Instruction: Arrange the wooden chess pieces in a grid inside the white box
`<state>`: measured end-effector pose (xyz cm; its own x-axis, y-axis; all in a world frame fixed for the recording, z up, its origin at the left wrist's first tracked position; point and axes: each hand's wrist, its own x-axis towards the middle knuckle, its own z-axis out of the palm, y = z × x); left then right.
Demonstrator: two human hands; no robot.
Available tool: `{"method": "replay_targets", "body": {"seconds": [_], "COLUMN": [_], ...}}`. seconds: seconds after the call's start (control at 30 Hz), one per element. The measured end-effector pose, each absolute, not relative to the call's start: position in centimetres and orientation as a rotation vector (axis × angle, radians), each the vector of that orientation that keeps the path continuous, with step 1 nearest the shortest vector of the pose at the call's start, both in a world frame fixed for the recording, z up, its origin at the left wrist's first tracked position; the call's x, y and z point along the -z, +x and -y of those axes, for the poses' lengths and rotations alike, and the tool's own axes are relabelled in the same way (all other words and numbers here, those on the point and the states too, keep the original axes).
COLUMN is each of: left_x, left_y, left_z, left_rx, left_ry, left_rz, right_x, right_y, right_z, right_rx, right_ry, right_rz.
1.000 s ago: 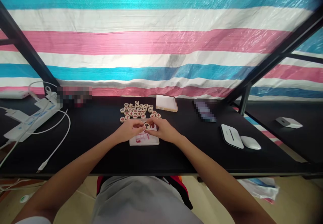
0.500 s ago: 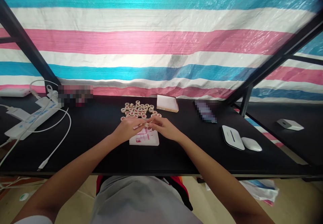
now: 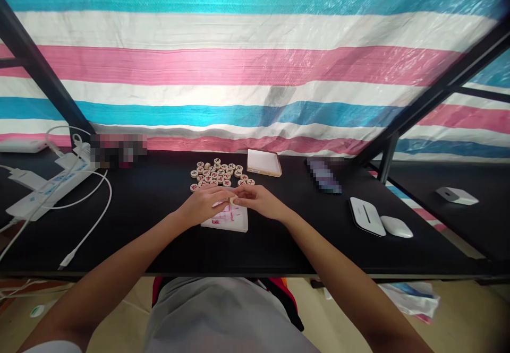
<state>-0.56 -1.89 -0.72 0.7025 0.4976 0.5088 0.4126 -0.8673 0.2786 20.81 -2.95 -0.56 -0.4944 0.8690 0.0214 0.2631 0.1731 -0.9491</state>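
Both hands meet over a shallow white box [image 3: 235, 224] with pink and red markings on its inside. A pale round xiangqi piece [image 3: 233, 200] is pinched at the fingertips of my right hand [image 3: 258, 201]. From the other side, my left hand [image 3: 204, 203] is closed with its fingertips at the same piece; the exact contact is partly hidden. Just beyond the hands lies a loose cluster of xiangqi pieces [image 3: 214, 174] with red and black characters, some of them hidden behind the fingers.
A shallow box lid [image 3: 264, 162] lies behind the pieces to the right. Further right are a phone [image 3: 323, 175], a white flat device [image 3: 367, 216] and a white mouse [image 3: 397, 226]. On the left, a white power strip [image 3: 51, 188] trails cables over the black desk [image 3: 159, 249].
The white box has shifted slightly left and turned a little. The piece at my fingertips has moved slightly nearer and now shows more beside my right thumb.
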Motion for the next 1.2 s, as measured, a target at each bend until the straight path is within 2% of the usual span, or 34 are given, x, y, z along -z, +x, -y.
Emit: {"method": "replay_targets", "body": {"seconds": [0.4,0.77,0.97,1.2], "left_x": [0.4,0.2,0.3,0.4], "left_y": [-0.7,-0.4,-0.2,-0.5], "left_z": [1.7,1.9,1.9,1.6], "left_rx": [-0.716,-0.637,-0.657,-0.638], "left_ry": [2.752,2.562,2.499,2.518], "left_rz": [-0.883,-0.993,-1.005,-0.956], "right_x": [1.0,1.2,1.3,0.3], "right_y": [20.9,20.5,20.5,21.1], "right_z": [2.7,3.4,3.3,3.4], "right_rx": [-0.875,-0.400,-0.380,-0.536], "right_ry": [-1.162,-0.989,-0.930,-1.036], "right_rz": [2.186,2.334,2.332,2.342]}}
